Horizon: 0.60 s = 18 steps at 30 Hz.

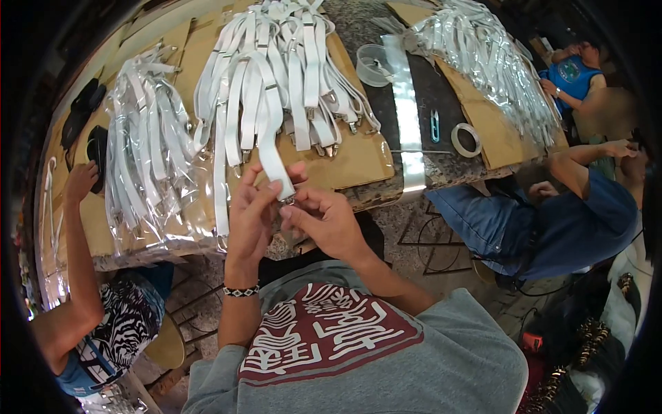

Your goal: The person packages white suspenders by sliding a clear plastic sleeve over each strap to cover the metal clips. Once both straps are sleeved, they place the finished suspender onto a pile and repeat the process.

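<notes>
A white elastic suspender strap (274, 160) runs down from the heap on the table to my two hands. My left hand (254, 210), with a beaded bracelet at the wrist, pinches the strap close to its lower end. At that end, the fingers of my right hand (321, 219) close around a small metal clip (287, 201), mostly hidden by the fingertips. Just beyond my hands lies the pile of white suspenders (303, 62) with metal clips, spread on brown cardboard (362, 155).
Plastic-wrapped suspenders (141, 138) lie at left, with another wrapped bundle (483, 62) at right. A clear plastic tub (374, 65), blue thread snips (434, 126) and a tape roll (466, 140) are on the dark tabletop. People sit close on both sides.
</notes>
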Motion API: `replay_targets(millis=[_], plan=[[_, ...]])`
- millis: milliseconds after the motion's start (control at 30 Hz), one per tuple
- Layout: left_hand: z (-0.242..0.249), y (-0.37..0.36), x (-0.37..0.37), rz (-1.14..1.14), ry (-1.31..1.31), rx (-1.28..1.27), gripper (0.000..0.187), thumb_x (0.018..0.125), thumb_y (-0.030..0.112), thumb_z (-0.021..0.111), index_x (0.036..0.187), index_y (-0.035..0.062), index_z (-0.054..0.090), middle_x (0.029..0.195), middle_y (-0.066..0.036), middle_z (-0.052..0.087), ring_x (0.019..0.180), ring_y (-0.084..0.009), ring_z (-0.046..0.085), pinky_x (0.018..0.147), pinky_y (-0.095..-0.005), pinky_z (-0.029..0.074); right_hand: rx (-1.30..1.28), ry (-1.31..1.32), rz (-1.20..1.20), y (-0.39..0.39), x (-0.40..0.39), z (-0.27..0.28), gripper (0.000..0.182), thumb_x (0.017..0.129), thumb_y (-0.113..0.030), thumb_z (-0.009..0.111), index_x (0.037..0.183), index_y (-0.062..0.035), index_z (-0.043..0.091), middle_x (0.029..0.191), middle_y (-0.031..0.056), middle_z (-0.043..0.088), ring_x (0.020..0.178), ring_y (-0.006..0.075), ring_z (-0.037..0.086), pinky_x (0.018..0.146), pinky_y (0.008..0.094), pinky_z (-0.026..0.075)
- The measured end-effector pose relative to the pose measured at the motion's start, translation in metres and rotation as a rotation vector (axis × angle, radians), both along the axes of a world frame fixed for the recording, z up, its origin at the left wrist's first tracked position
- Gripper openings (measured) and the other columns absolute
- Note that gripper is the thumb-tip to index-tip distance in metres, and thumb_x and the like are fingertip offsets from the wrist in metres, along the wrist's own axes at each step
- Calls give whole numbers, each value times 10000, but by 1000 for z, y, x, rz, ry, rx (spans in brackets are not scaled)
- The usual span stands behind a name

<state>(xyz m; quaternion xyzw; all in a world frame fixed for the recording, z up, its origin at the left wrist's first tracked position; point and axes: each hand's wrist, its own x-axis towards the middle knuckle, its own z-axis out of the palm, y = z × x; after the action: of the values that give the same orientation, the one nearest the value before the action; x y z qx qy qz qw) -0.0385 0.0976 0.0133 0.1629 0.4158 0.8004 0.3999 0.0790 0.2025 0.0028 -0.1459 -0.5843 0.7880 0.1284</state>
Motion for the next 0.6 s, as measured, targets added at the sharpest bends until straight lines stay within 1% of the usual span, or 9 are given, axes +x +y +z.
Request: replay_targets(millis=[33, 133, 167, 200, 233, 367, 467, 600], plan=[[-1, 1, -2, 36, 27, -11, 386, 972, 33, 591, 1329, -12, 453, 1257, -245, 655, 1081, -275, 683, 938, -366, 555, 12, -17, 17, 1, 2, 1, 180, 979, -131, 672, 1048, 34, 651, 841, 45, 698, 708, 58, 627, 606, 218, 510], [1, 0, -7, 51, 119, -94, 380, 952, 15, 621, 1300, -23, 472, 1191, -232, 690, 1047, -262, 697, 926, -355, 559, 6, -87, 30, -1, 7, 6, 237, 990, -174, 664, 1054, 53, 645, 802, 52, 696, 690, 65, 631, 591, 228, 517], [0, 1, -8, 75, 144, -120, 355, 939, 3, 640, 1265, -36, 506, 1130, -220, 719, 1007, -243, 709, 892, -337, 568, 6, -110, 39, -1, 9, 4, 249, 990, -183, 666, 1059, 55, 644, 804, 54, 698, 690, 66, 630, 590, 229, 515], [-1, 1, -9, 73, 152, -136, 343, 939, 3, 641, 1256, -37, 517, 1125, -219, 722, 993, -232, 710, 879, -331, 570, 3, -134, 49, -1, 11, 2, 261, 990, -191, 668, 1064, 58, 642, 806, 56, 701, 691, 66, 630, 588, 230, 512], [-2, 0, -9, 72, 160, -151, 332, 938, 3, 641, 1246, -39, 528, 1120, -218, 725, 979, -221, 712, 866, -325, 572, -53, -150, 29, -4, 12, 0, 272, 987, -201, 673, 1069, 56, 642, 828, 58, 709, 685, 68, 625, 583, 235, 498], [-9, -1, -7, -9, 157, -199, 277, 939, 3, 631, 1206, -42, 572, 1120, -220, 728, 942, -182, 709, 836, -307, 574, -25, -67, -12, -3, 11, -6, 241, 987, -188, 672, 1069, 37, 647, 841, 48, 706, 679, 65, 620, 579, 226, 493], [-11, 0, -2, -92, 151, -222, 226, 954, 38, 615, 1167, -35, 609, 1120, -193, 730, 934, -154, 699, 819, -295, 571, -35, -57, -39, 0, 7, -5, 216, 986, -179, 671, 1068, 21, 652, 840, 40, 702, 683, 60, 618, 593, 221, 500], [-10, 5, -2, -58, 52, -203, 183, 979, 108, 605, 1102, -19, 654, 1098, -147, 728, 897, -148, 691, 798, -282, 554, -105, -54, -30, 4, 4, -12, 192, 989, -163, 666, 1084, 4, 656, 859, 33, 713, 692, 52, 627, 599, 210, 507]])
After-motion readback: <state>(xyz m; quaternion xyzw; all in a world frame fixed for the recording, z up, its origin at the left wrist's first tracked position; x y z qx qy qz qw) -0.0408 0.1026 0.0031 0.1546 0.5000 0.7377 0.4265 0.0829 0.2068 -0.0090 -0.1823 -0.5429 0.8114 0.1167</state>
